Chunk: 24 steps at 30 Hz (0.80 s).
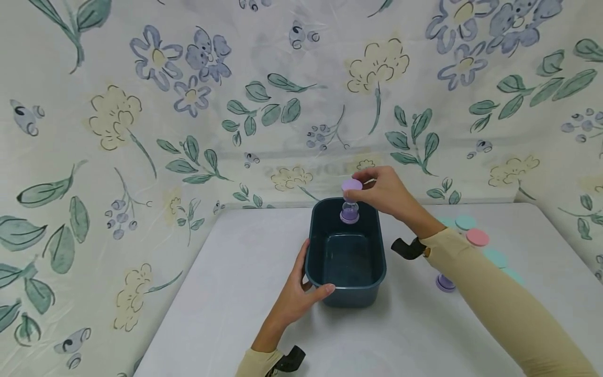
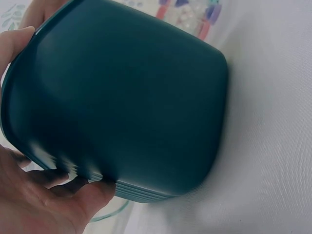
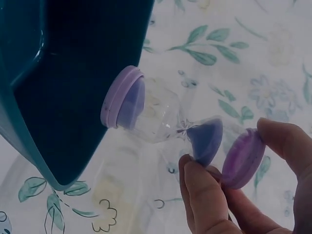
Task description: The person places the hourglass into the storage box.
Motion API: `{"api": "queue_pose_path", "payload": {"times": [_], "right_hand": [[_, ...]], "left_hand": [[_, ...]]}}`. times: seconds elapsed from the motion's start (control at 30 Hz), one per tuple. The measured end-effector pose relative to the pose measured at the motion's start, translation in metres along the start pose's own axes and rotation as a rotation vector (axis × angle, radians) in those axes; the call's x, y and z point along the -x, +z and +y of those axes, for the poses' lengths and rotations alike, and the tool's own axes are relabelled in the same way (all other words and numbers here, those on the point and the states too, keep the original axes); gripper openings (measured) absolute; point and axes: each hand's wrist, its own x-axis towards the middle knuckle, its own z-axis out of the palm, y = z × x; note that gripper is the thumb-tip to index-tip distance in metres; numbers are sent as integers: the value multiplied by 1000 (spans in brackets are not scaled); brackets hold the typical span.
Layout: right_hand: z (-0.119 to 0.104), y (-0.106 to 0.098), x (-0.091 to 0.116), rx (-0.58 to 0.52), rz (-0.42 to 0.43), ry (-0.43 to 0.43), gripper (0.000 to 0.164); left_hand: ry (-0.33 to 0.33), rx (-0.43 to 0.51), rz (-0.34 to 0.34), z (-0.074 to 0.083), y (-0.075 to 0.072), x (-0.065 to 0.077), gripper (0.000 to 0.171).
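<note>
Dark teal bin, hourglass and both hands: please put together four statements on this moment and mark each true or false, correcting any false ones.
1. The left hand holds the dark teal bin, and the right hand an hourglass. True.
2. The held hourglass has green caps. False: its caps are purple.
3. That hourglass rests on the bin's floor. False: the right hand holds it up by its upper end.
4. A pink cap shows to the right of the bin. True.

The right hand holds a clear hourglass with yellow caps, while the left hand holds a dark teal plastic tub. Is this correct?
The clear hourglass has lilac caps, not yellow, as the right wrist view shows; the rest is right.
</note>
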Motion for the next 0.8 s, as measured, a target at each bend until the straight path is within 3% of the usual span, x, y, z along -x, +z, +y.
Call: {"api": "queue_pose_path", "payload": {"times": [0.23, 0.63, 0.8], "right_hand": [[-5, 13, -18, 33, -18, -11, 51], [4, 40, -40, 209, -73, -13, 47], [12, 50, -45, 273, -104, -36, 34]], "left_hand": [[0, -3, 3, 0, 0, 0, 103], [-6, -19, 2, 2, 0, 0, 104], [-5, -28, -5, 1, 0, -1, 103]]}}
